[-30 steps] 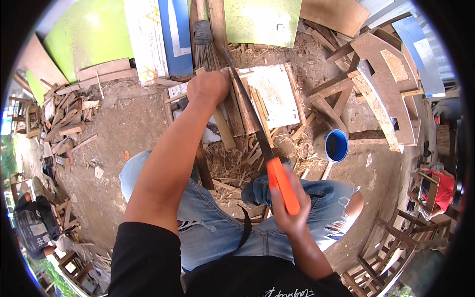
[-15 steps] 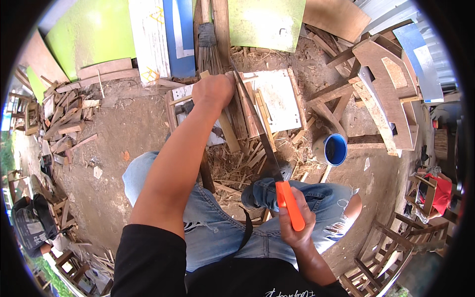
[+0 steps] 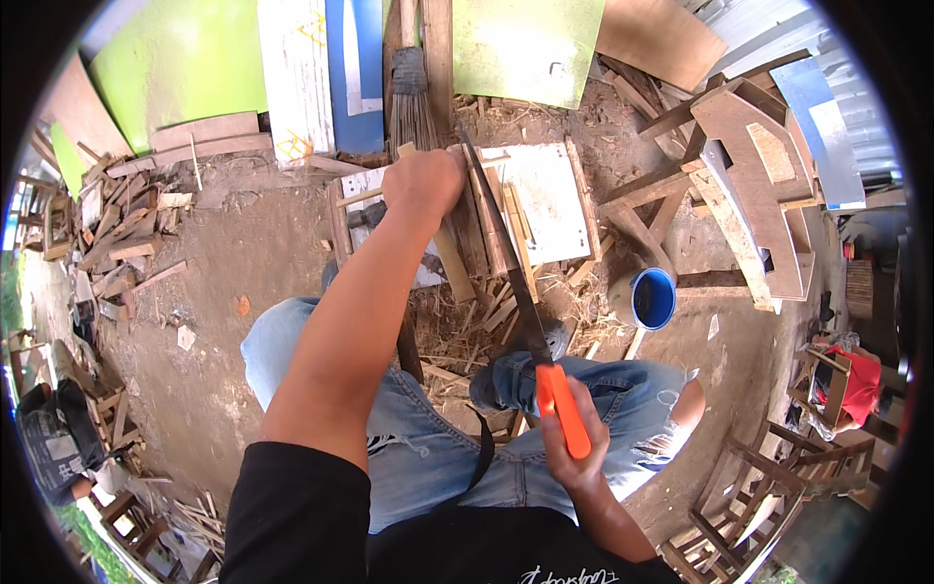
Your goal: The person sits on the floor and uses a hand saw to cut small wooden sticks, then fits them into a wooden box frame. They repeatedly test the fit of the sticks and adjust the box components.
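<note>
Your right hand, at five, wraps its fingers round the saw; your left hand, at eleven, touches wood (I cannot tell what its fingers pinch).

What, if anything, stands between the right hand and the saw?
Nothing visible: the right hand is closed around the orange handle of the saw. The left hand is farther forward, left of the blade.

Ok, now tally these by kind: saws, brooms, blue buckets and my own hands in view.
Orange-handled saw: 1
Broom: 1
Blue bucket: 1
Your hands, left hand and right hand: 2
Total: 5
</note>
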`<state>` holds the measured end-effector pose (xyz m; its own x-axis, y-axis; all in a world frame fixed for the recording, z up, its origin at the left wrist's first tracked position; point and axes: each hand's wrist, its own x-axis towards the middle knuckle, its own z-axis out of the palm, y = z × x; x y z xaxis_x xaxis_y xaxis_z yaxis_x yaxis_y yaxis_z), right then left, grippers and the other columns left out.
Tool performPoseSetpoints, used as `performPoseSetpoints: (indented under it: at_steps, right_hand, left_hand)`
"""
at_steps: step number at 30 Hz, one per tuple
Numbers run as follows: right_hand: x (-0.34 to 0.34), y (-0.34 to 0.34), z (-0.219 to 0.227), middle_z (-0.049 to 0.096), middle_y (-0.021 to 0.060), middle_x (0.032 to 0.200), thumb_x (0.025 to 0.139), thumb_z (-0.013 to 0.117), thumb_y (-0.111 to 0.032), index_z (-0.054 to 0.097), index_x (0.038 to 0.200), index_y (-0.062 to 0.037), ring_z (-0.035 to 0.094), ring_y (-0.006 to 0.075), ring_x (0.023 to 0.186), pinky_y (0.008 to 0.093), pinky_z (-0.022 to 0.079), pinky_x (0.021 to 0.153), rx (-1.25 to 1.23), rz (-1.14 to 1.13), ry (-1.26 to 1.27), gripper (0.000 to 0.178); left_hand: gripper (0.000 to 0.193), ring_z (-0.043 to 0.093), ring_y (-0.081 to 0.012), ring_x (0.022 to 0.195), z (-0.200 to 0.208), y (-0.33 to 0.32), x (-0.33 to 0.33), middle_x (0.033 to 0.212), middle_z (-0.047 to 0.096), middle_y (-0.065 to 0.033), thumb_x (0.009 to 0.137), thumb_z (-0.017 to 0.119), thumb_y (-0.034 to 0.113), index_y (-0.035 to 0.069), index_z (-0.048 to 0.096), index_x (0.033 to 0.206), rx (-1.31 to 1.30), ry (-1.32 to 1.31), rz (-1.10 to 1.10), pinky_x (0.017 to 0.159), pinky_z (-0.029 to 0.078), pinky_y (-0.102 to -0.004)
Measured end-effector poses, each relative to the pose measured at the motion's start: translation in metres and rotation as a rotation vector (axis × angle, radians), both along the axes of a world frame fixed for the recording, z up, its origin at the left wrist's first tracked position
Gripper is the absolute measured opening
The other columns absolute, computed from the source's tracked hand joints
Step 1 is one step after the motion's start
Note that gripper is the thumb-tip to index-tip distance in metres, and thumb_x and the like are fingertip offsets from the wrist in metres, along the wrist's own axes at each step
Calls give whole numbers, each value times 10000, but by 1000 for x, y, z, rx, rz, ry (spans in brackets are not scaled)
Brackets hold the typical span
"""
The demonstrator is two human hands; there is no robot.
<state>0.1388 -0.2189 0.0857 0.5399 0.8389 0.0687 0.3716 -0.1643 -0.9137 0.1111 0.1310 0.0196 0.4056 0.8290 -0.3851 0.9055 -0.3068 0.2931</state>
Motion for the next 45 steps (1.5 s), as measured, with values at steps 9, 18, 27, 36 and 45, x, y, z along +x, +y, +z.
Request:
performPoseSetpoints:
  at_steps: [9,18,27,36,45]
  right_hand:
    - [-4,13,-6,694,185,1086,844,720,-105,546,1306,52,732,270,811,302,567,707,-96,49,-82,518]
    - [21,-5,24,690,185,1154,905,671,-71,510,1341,98,678,187,1005,290,525,881,-83,-22,65,494]
    - [8,-27,27,698,188,1117,899,692,-99,530,1318,98,690,187,970,290,538,837,-112,16,-87,490]
    - [-7,-37,18,688,221,1128,885,705,-110,533,1319,89,705,230,966,305,543,843,68,-94,26,508]
    - [-6,-22,18,683,214,1157,908,684,-119,527,1333,79,694,234,1025,315,532,886,-94,-127,101,495]
  left_hand:
    - [550,645,-401,1052,-3,15,6,1101,685,-243,1022,307,371,18,730,1021,126,-76,5,932,497,-476]
    - [630,616,-408,1099,3,4,-4,1125,676,-235,1029,242,425,0,707,1054,6,-56,-49,985,457,-486]
    - [385,640,-347,1049,10,-11,-28,1084,698,-145,1019,404,400,136,665,1121,-3,-135,-231,883,508,-482]
    - [395,635,-352,1056,11,-24,-29,1097,689,-155,1014,436,429,119,657,1121,54,-173,-167,905,488,-468]
    - [457,624,-374,1085,-2,-7,-23,1127,677,-189,1031,388,418,52,639,1139,-51,-97,-241,928,483,-491]
